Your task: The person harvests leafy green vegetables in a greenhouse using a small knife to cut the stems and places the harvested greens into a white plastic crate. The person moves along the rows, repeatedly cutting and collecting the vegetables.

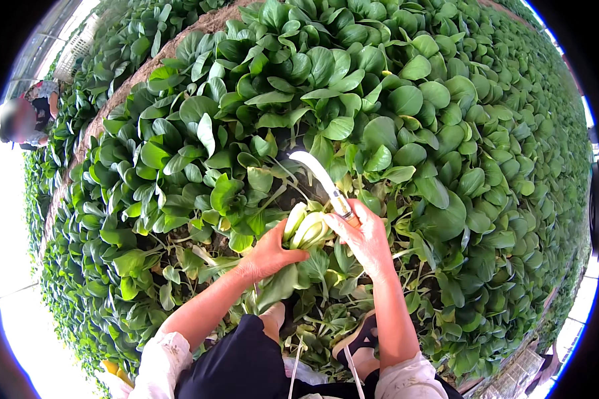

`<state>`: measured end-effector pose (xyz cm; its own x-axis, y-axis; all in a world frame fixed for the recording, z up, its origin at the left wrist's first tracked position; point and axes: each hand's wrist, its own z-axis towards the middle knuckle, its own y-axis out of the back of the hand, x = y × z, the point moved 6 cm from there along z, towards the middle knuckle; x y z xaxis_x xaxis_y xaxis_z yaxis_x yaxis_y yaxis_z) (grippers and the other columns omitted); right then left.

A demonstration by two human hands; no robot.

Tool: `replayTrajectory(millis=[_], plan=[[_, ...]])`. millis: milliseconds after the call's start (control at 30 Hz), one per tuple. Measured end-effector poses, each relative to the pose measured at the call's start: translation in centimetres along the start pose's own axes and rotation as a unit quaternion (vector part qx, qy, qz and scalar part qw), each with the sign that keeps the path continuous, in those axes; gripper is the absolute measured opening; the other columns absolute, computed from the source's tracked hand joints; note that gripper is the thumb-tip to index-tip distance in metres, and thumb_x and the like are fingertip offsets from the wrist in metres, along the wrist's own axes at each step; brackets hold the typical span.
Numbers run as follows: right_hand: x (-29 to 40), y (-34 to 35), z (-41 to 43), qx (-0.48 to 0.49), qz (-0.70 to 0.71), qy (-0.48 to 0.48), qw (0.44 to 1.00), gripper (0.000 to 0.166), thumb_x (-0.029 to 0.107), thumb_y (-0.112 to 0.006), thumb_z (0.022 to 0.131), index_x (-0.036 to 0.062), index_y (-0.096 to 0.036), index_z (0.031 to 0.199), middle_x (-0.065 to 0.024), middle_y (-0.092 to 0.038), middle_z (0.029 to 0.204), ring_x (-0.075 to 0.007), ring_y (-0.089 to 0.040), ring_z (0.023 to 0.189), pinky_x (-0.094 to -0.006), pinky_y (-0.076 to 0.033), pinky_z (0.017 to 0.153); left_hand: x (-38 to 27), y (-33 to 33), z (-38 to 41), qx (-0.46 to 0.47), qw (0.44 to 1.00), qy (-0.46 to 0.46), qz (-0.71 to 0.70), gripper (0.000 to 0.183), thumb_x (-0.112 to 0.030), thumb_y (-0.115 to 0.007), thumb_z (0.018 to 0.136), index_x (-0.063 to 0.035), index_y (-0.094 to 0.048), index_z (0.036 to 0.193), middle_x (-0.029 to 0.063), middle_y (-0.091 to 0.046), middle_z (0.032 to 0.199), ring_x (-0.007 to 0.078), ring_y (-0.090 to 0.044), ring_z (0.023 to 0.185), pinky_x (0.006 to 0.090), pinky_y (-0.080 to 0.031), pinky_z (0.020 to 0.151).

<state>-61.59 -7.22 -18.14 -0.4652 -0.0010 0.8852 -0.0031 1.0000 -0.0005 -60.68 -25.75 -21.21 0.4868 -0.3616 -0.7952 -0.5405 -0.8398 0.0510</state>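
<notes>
My left hand [272, 252] is wrapped around a cut head of bok choy [307, 229], its pale stem end up and its leaves hanging down towards my feet. A sickle with a curved blade [317, 172] is held by its handle in my right hand [362, 239], the blade pointing up and to the left. The right thumb is at the side of the pale stems; I cannot tell whether it touches them. Growing bok choy plants [299, 75] stand close in front of both hands.
Loose leaves and stalks [319, 324] litter the soil around my shoes [362, 336]. A soil path [125, 95] curves along the left. Beyond it are another person [35, 114] and a white plastic crate [77, 50]. Another crate [519, 371] is at the lower right.
</notes>
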Motion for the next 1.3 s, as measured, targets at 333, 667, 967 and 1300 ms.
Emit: replayTrajectory(millis=[333,667,967,1300], plan=[[-8.2,-3.0,2.9,-0.027,-0.234,0.112,0.965,0.027,0.019,-0.072,0.085,0.0022,-0.056,0.099,-0.0088,-0.054,0.066,-0.0169,-0.052,0.058,-0.0314,-0.046,0.055,2.0,7.8,3.7,-0.136,0.789,0.024,0.599,0.042,-0.008,-0.067,0.071,-0.0034,-0.053,0.111,0.0181,-0.06,0.111,0.0348,-0.067,0.087,0.0437,-0.055,0.071],[-9.6,-11.0,5.5,0.077,-0.302,0.196,0.93,0.04,0.013,-0.067,0.085,0.009,-0.052,0.122,-0.0175,-0.068,0.092,-0.0362,-0.067,0.078,-0.0414,-0.054,0.067,4.2,9.9,-0.9,-0.197,0.748,-0.099,0.626,0.034,0.0,-0.061,0.066,-0.0054,-0.058,0.099,0.0103,-0.042,0.145,0.0253,-0.065,0.084,0.0381,-0.054,0.077],[-11.3,-13.7,7.8,0.091,-0.203,0.145,0.964,0.044,0.021,-0.067,0.085,0.0096,-0.054,0.126,-0.0219,-0.068,0.085,-0.0388,-0.066,0.077,-0.0447,-0.054,0.066,5.1,10.3,-1.7,-0.22,0.77,-0.096,0.591,0.044,0.001,-0.064,0.062,-0.0072,-0.056,0.105,0.0083,-0.047,0.138,0.0251,-0.063,0.082,0.0382,-0.053,0.075],[-12.1,-15.0,8.5,0.094,-0.244,0.114,0.958,0.045,0.018,-0.065,0.084,0.0102,-0.056,0.127,-0.0232,-0.067,0.083,-0.0394,-0.066,0.075,-0.0461,-0.053,0.067,6.0,11.3,-1.2,-0.202,0.802,0.066,0.558,0.051,-0.006,-0.071,0.066,-0.0031,-0.052,0.113,0.0111,-0.042,0.136,0.0338,-0.064,0.095,0.0431,-0.054,0.076]])
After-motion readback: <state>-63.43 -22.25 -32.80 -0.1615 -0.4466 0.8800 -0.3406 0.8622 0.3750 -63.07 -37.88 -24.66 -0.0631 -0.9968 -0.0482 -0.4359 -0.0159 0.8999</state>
